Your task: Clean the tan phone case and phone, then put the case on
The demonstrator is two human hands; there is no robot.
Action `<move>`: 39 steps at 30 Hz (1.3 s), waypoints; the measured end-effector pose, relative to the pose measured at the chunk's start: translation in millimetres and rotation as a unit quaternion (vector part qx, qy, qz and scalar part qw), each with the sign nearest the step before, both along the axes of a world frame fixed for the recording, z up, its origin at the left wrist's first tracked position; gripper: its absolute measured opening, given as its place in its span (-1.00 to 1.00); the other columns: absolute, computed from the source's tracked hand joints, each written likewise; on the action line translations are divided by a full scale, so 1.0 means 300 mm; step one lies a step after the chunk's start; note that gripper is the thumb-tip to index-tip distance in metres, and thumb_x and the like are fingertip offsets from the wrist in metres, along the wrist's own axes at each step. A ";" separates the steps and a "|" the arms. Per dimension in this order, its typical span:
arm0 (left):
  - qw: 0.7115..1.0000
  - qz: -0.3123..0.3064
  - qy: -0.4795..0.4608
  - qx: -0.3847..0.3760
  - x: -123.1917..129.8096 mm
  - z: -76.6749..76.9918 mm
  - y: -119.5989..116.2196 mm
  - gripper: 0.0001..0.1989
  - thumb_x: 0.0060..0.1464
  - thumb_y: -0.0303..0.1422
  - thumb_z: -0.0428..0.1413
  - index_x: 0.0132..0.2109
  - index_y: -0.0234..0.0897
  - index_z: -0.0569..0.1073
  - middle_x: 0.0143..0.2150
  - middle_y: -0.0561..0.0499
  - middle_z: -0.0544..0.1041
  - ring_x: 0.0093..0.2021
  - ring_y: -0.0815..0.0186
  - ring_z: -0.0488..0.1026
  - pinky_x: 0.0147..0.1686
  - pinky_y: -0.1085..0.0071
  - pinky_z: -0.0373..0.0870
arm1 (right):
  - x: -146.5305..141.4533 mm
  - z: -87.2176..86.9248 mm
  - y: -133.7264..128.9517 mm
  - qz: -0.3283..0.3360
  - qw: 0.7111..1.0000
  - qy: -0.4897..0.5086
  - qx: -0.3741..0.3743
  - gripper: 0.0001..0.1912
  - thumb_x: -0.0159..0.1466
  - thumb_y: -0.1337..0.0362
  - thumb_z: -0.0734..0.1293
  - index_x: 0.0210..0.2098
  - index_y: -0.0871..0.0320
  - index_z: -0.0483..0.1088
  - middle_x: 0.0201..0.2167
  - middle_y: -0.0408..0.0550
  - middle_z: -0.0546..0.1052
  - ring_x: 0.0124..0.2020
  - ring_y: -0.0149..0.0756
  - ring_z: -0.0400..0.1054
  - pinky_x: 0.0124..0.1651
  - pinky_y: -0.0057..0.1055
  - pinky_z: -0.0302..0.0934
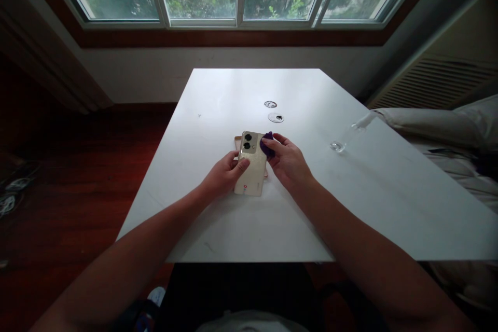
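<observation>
Here we list: one left hand (222, 172), grip closed on one phone (252, 174) above the surface (249, 233); one pinkish item (237, 140), mostly hidden beneath; one purple cloth (265, 148) in the right hand's (288, 158) pinched grip; two indistinct discs (274, 118); one transparent object (336, 147).

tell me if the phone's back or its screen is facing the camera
Its back: the phone shows two large dark lenses and a small red mark on the side facing us.
</observation>
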State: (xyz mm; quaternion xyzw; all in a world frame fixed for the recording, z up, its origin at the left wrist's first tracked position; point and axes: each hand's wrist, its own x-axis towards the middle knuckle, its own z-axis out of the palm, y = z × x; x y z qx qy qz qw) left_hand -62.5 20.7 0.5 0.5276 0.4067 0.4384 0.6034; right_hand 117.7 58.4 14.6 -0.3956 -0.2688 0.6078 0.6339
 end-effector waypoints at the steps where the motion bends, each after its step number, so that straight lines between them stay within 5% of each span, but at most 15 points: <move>1: 1.000 -0.001 0.002 -0.007 0.001 -0.002 0.000 -0.52 0.14 0.00 0.25 0.00 -0.30 0.49 -0.14 -0.17 0.61 -0.22 0.14 0.56 -0.29 0.34 0.46 | 0.005 -0.003 0.006 -0.011 1.000 0.006 -0.001 -0.52 0.01 0.41 0.60 -0.17 0.08 0.36 -0.22 -0.11 0.59 -0.17 -0.27 0.55 -0.03 -0.32 0.55; 7: 0.999 0.014 0.037 0.004 -0.006 -0.015 0.005 -0.66 0.16 -0.08 0.24 -0.15 -0.30 0.53 -0.22 -0.10 0.60 -0.32 0.24 0.50 -0.36 0.40 0.41 | 0.021 -0.007 0.026 -0.027 1.000 0.016 0.001 -0.62 0.04 0.38 0.58 -0.22 0.08 0.40 -0.23 -0.14 0.61 -0.15 -0.29 0.55 -0.01 -0.36 0.53; 12: 0.995 0.066 0.043 0.059 -0.013 -0.010 0.006 -0.71 0.19 -0.13 0.22 -0.16 -0.29 0.55 -0.19 -0.08 0.59 -0.24 0.22 0.49 -0.25 0.39 0.41 | 0.022 0.013 0.018 0.046 0.998 -0.039 0.031 -0.62 0.06 0.31 0.58 -0.17 0.09 0.44 -0.18 -0.11 0.63 -0.12 -0.25 0.56 0.01 -0.32 0.50; 23: 0.974 0.221 0.010 0.056 -0.034 -0.002 0.023 -0.72 0.30 -0.12 0.10 -0.13 -0.26 0.49 -0.29 -0.03 0.50 -0.37 0.32 0.34 -0.39 0.46 0.30 | -0.051 -0.019 -0.067 0.240 0.967 -0.085 -0.008 -0.44 0.00 0.32 0.63 -0.04 0.13 0.44 -0.18 -0.01 0.67 -0.24 -0.23 0.60 -0.20 -0.33 0.51; 31: 0.975 0.202 0.045 0.077 -0.035 0.003 0.021 -0.72 0.29 -0.13 0.11 -0.12 -0.27 0.51 -0.31 -0.03 0.51 -0.39 0.32 0.36 -0.39 0.46 0.31 | -0.076 -0.035 -0.095 0.220 0.969 -0.115 -0.009 -0.41 -0.01 0.31 0.63 -0.02 0.13 0.42 -0.22 0.00 0.68 -0.28 -0.20 0.60 -0.28 -0.34 0.48; 39: 0.976 0.142 0.106 0.124 -0.054 0.027 0.032 -0.62 0.28 -0.10 0.11 0.02 -0.30 0.54 -0.16 -0.09 0.61 -0.23 0.22 0.49 -0.31 0.40 0.42 | -0.062 -0.007 -0.079 0.150 0.987 -0.058 -0.010 -0.41 -0.05 0.37 0.64 -0.06 0.16 0.41 -0.21 0.04 0.68 -0.24 -0.16 0.60 -0.12 -0.20 0.51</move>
